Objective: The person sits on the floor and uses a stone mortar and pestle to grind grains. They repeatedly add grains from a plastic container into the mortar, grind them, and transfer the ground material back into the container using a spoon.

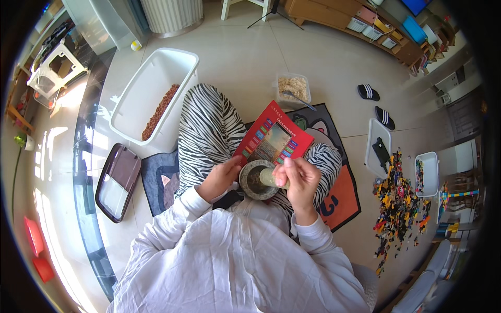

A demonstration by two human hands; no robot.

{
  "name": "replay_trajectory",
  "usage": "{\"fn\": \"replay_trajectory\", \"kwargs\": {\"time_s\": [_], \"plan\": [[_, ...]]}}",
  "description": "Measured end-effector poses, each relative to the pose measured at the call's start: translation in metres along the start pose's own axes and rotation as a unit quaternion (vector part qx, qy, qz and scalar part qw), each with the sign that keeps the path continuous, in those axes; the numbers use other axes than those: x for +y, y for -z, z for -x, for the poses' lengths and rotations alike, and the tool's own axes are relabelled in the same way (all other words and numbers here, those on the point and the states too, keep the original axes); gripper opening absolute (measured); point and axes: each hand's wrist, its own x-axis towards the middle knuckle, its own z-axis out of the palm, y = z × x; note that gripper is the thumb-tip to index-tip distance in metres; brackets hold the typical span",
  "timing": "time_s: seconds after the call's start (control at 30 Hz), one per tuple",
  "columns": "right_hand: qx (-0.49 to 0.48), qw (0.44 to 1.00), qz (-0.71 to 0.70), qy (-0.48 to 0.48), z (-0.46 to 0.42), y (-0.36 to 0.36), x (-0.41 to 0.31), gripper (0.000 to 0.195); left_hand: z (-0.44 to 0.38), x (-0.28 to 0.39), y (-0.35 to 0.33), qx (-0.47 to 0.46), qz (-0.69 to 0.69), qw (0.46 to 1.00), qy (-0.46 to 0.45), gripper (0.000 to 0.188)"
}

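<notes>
A grey stone mortar (245, 184) rests in my lap, on the near edge of a red printed booklet (270, 129) that lies across my legs. My left hand (221, 178) is at the mortar's left rim, its thumb and fingers against the side. In my right hand (299, 178) is a stone pestle (267, 178), tilted, with its lower end inside the mortar's bowl. A little dark residue shows on the inner wall; the bottom of the bowl is partly hidden by the pestle. The booklet bears writing and a picture.
Front left stands a white bin (137, 90) holding brown pellets (160, 111); its likely lid (118, 182) lies nearer. Ahead is a tub of pale flakes (293, 88) with a spoon (299, 100). Slippers (368, 92) and scattered toy bricks (395, 203) lie right. A patterned mat (344, 195) is beneath me.
</notes>
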Motion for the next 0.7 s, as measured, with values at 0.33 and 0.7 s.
{"fn": "replay_trajectory", "kwargs": {"time_s": [0.33, 0.7], "plan": [[-0.033, 0.998, 0.028, -0.053, 0.021, -0.007, 0.046, 0.029, 0.0, -0.007, 0.0, -0.114, 0.116, 0.983, 0.087, 0.04], [-0.033, 0.996, 0.043, -0.068, 0.021, -0.004, 0.049, 0.029, -0.001, -0.016, -0.002, -0.117, 0.085, 0.987, 0.065, 0.042]]}}
